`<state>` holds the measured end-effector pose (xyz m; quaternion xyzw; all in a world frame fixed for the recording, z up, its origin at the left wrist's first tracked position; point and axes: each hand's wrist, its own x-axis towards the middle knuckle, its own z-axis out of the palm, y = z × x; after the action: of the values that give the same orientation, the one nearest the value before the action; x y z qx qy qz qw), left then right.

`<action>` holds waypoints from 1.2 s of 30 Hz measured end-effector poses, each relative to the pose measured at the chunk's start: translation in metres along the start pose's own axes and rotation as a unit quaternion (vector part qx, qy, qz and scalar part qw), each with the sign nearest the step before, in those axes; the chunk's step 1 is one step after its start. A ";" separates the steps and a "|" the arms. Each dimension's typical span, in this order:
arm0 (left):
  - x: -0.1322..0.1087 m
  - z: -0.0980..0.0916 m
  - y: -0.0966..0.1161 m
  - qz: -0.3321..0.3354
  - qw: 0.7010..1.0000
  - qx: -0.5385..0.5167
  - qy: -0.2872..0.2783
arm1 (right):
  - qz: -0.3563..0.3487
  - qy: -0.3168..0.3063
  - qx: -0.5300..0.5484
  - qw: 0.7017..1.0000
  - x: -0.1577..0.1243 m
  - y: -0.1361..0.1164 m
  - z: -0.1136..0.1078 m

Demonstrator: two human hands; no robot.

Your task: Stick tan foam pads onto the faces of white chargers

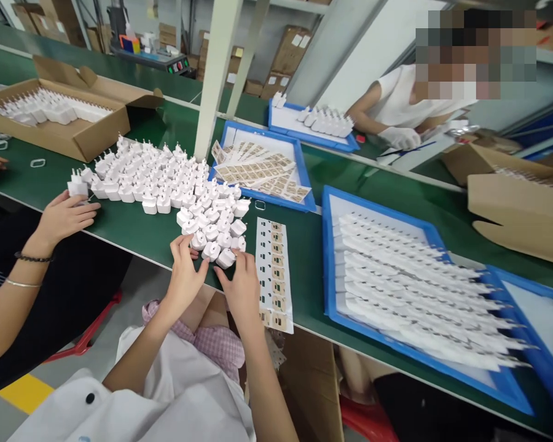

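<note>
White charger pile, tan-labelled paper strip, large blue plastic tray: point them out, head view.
White charger pile [166, 184]: head view, pile's middle.
Tan-labelled paper strip [274, 276]: head view, strip's middle.
Large blue plastic tray [327, 245]: head view, left rim.

Coat: a white work coat [133, 399] of plain, soft-looking cloth, falling in loose folds.
Button: one round dark button [90, 398] on the white front.
Sleeves: white coat sleeves [131, 374] ending above the wrists, with the forearms bare below them.
Underneath: pink-and-white gingham cloth [216, 341] in small checks, gathered at one edge and showing past the coat; from here I cannot tell what garment it belongs to.
Hands: a bare left hand [183, 274] and a bare right hand [242, 294].
</note>
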<state>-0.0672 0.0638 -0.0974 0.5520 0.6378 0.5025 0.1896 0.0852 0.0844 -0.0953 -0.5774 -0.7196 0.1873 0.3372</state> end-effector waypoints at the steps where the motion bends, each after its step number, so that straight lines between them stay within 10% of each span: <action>1: 0.000 -0.002 0.002 0.005 1.000 -0.006 0.001 | 0.010 -0.008 0.010 1.000 0.003 -0.002 0.002; 5: -0.008 -0.016 0.009 0.053 0.997 -0.020 -0.052 | 0.135 0.012 0.202 0.970 0.000 -0.012 -0.007; 11: -0.026 -0.014 0.036 0.166 0.925 -0.254 -0.230 | 0.253 -0.129 0.614 0.736 -0.058 -0.040 -0.037; 13: -0.029 -0.011 0.047 0.182 0.895 -0.344 -0.219 | 0.236 -0.117 0.597 0.758 -0.072 -0.033 -0.048; 17: -0.022 -0.004 0.059 0.112 0.911 -0.319 -0.237 | 0.121 0.037 0.236 0.963 -0.082 0.023 -0.069; 19: -0.014 0.007 0.061 0.069 0.927 -0.254 -0.269 | 0.049 0.078 0.044 0.995 -0.082 0.054 -0.074; 26: 0.010 0.066 0.056 -0.005 0.924 -0.149 -0.353 | -0.086 0.127 -0.175 0.973 -0.087 0.081 -0.055; 36: 0.016 0.077 0.067 0.031 0.940 0.054 -0.335 | -0.175 0.212 -0.212 0.938 -0.094 0.087 -0.046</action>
<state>0.0234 0.1035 -0.0674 0.7173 0.5465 0.2589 0.3463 0.1890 0.0115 -0.1457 -0.5264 -0.7443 -0.1580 0.3794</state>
